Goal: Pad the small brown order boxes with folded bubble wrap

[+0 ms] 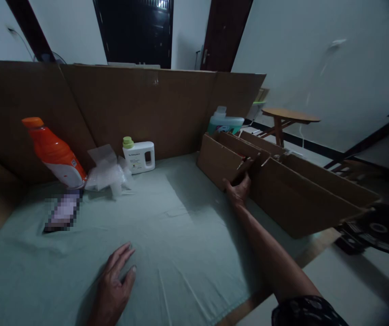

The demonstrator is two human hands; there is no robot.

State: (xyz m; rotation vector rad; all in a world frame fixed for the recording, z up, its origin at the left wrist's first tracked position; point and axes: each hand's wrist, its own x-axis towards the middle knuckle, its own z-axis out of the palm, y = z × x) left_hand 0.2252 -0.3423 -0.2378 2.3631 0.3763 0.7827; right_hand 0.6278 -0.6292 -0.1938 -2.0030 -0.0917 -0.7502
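My right hand (238,189) reaches out to the right edge of the table and grips the near flap of an open cardboard box (292,190). A teal-green bottle (224,122) shows behind the box's far flaps. My left hand (114,280) lies flat on the pale green tablecloth (180,235) near the front edge, fingers spread, holding nothing.
An orange bottle (55,154) leans at the back left beside crumpled clear plastic (108,174) and a small white bottle with a green cap (139,156). A blurred flat object (63,213) lies in front of them. A tall cardboard wall (129,104) rings the table's back. A round wooden stool (287,120) stands at the right.
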